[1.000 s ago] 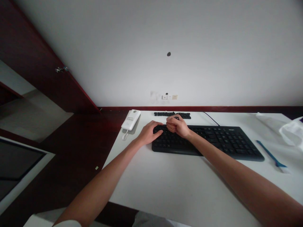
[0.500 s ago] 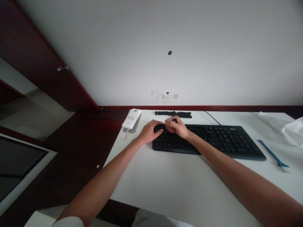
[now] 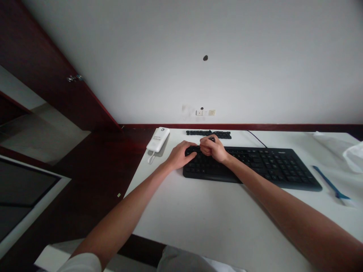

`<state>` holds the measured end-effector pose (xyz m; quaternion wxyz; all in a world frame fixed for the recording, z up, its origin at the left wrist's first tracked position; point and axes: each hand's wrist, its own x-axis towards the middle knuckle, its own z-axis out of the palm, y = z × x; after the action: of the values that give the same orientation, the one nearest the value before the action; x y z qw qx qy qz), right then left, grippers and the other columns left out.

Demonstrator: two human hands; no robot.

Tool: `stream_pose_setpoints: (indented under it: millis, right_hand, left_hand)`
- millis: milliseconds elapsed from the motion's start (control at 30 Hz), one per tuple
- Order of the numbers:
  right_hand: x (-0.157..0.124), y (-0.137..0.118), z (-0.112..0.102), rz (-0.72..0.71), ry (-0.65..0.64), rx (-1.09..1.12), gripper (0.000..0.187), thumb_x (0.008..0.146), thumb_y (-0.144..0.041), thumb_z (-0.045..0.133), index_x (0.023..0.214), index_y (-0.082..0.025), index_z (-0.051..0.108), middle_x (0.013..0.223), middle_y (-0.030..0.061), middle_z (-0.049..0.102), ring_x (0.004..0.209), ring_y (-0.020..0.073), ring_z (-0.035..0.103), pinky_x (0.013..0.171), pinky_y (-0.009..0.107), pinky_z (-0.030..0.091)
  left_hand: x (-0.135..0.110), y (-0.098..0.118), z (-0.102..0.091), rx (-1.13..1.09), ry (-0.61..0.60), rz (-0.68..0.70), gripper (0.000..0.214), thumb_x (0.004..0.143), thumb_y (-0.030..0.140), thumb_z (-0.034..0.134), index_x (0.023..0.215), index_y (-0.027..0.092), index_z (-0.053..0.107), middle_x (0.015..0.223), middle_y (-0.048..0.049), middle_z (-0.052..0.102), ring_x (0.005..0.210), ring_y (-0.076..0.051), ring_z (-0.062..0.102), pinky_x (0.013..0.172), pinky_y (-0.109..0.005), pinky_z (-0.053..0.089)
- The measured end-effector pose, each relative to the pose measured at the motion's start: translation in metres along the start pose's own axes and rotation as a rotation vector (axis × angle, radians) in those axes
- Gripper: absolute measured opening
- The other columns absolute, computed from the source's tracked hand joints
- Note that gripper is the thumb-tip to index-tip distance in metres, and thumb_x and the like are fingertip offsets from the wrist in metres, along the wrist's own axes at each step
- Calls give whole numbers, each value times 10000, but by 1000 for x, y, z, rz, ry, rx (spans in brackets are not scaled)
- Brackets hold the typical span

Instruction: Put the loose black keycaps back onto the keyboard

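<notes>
A black keyboard (image 3: 278,166) lies on the white table, its left part partly covered by my hands. My left hand (image 3: 180,155) rests on its left end, thumb and fingers stretched out and apart. Just right of it, over the upper left keys, my right hand (image 3: 214,148) is closed in a fist around a small dark object (image 3: 212,139). Only the object's top end shows above the fist; its lower part is hidden. Behind the keyboard, several loose black keycaps (image 3: 198,133) are lined up in rows.
A white power bank (image 3: 158,139) with a strap lies at the table's left edge. To the right are a blue brush (image 3: 330,183) and a crumpled white plastic bag (image 3: 353,156). The keyboard's cable (image 3: 256,138) runs toward the wall, which has sockets (image 3: 205,112).
The view has shifted slightly, so the scene sits a little higher. My right fist stays over the upper left keys with the dark object, and my left hand keeps its place on the keyboard.
</notes>
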<state>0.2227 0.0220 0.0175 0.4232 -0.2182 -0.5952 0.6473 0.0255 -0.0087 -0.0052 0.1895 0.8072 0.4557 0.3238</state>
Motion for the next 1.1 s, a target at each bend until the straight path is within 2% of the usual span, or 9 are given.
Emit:
stream_pose_setpoints:
  millis: [133,267,333,400,467,567,633,767,1100]
  right_hand:
    - [2,-6,-2,48,22,87,447,837,-297,616,531,-237,295,482,-82,227,413,62,170,415,270,90]
    - [5,-31,-8,52,95,116,466,827,-335,627,564,-249,252,500,-90,191,423,66,131,411,280,79]
    - [5,-48,-14,27,122,-101,461,862,-373,634,560,-239,312,505,-76,243,439,72,176,424,285,120]
    - [2,-64,-18,0,65,-484,425,868,-401,674,554,-203,466,510,-40,375,470,85,293,458,290,197]
    - [-1,-74,-20,-12,-83,-792,332,827,-390,738,601,-177,623,549,-7,519,505,108,409,493,294,264]
    - [-5,-79,-19,20,-308,-1066,160,804,-344,763,736,-200,763,671,18,682,590,153,567,568,295,361]
    - [-5,-78,-18,68,-362,-1206,109,829,-319,729,825,-235,797,751,19,733,682,176,636,636,293,403]
    - [-3,-75,-18,193,-331,-1370,137,845,-311,702,911,-262,811,822,25,765,796,205,685,697,290,433]
    - [-1,-68,-22,390,-330,-1444,184,845,-306,692,890,-184,823,864,110,776,859,260,719,790,303,498]
  left_hand:
    - [0,-2,1,-19,0,14,292,936,276,641,1227,259,656,1202,-59,684,1150,-234,647,1042,-409,507]
    - [0,-3,1,-41,-1,14,273,951,287,629,1220,247,657,1211,-66,680,1157,-229,644,1048,-404,506]
    - [0,-4,1,-50,-2,19,268,961,295,618,1221,245,656,1211,-66,678,1151,-226,646,1045,-399,508]
    - [-1,-4,0,-52,-4,28,269,967,303,611,1227,244,652,1210,-65,678,1144,-226,648,1034,-395,512]
    - [-1,-5,0,-45,-3,34,277,969,315,612,1235,247,649,1218,-66,676,1147,-230,646,1025,-400,515]
    - [-1,-5,1,-30,-7,26,284,961,324,626,1235,253,650,1217,-67,677,1157,-239,643,1028,-414,514]
    - [-1,-5,1,-24,-8,17,283,956,317,633,1230,250,654,1212,-70,678,1162,-242,642,1037,-420,511]
    - [-1,-5,1,-23,-7,22,287,957,310,626,1237,250,653,1215,-69,677,1163,-239,642,1038,-419,512]
    - [0,-3,0,-31,-13,16,287,960,307,616,1238,241,649,1215,-72,676,1161,-233,642,1041,-409,510]
